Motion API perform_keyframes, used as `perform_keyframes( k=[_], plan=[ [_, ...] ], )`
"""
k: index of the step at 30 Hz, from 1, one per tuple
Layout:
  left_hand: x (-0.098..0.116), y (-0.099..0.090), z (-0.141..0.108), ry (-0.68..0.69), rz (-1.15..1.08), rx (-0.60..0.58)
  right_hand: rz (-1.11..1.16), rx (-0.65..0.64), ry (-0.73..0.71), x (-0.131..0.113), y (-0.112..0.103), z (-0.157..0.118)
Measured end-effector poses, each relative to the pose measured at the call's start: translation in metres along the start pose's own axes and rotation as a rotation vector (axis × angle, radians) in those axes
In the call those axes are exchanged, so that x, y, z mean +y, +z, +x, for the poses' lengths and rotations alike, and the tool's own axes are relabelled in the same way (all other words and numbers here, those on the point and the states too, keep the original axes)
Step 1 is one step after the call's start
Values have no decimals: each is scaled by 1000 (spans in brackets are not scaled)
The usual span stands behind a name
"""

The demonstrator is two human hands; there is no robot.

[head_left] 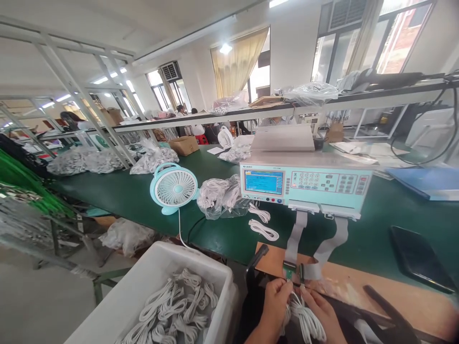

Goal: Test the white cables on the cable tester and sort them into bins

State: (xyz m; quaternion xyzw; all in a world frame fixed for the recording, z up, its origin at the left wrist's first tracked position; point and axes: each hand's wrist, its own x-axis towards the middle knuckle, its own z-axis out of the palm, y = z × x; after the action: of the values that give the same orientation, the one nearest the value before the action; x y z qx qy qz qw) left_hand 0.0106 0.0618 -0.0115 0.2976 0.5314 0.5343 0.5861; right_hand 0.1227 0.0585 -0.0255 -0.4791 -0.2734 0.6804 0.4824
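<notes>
A coiled white cable [309,325] hangs between my two hands. My left hand [275,302] is closed, pinching one end of it against a small green circuit board [289,273]. Close by, my right hand [320,313] is closed on the cable's other end, at a dark connector [301,273]. Whether either plug is fully seated is hidden by my fingers. Grey ribbon cables [296,236] run from these connectors up to a pale green tester [304,184] with a lit blue screen.
At my left stands a white bin [201,260] of coiled cables [175,306]. On the green table [222,239] are two loose coils [263,230], a bagged bundle [219,196], a fan [175,188] and a black phone [421,258]. Scissors-like black handles [389,310] lie at right.
</notes>
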Motion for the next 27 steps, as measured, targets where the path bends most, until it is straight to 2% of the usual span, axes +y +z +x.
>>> perform_keyframes(
  k=[5, 10, 13, 14, 16, 18, 20, 21, 22, 23, 24, 27],
  plan=[
    [-1, 1, 1, 53, 92, 12, -58, 47, -47, -12, 8, -9],
    [-9, 2, -7, 63, 101, 21, -77, 40, -94, -9, 19, -17],
    [-13, 3, -23, 53, 70, -27, -192, 0, -107, -15, 8, -32],
    [-14, 3, -29, 23, 28, -53, -275, -12, -115, -20, -4, -38],
    [-12, -1, -39, -93, -134, -102, -536, -26, -140, -32, -45, -51],
    [-10, -7, -43, -234, -366, -123, -905, -46, -167, -43, -102, -64],
    [-9, -11, -44, -335, -564, -121, -1238, -81, -130, -47, -157, -77],
    [-9, -12, -44, -366, -628, -117, -1357, -15, -143, -45, -175, -83],
    [-9, -10, -44, -394, -668, -118, -1422, 83, -171, -42, -185, -89],
    [-10, -6, -44, -419, -684, -123, -1425, 137, -199, -37, -184, -94],
    [-11, 0, -46, -437, -679, -132, -1363, 112, -210, -32, -175, -98],
    [-11, 26, -56, -415, -572, -204, -1020, -179, -239, -15, -113, -103]
  ],
)
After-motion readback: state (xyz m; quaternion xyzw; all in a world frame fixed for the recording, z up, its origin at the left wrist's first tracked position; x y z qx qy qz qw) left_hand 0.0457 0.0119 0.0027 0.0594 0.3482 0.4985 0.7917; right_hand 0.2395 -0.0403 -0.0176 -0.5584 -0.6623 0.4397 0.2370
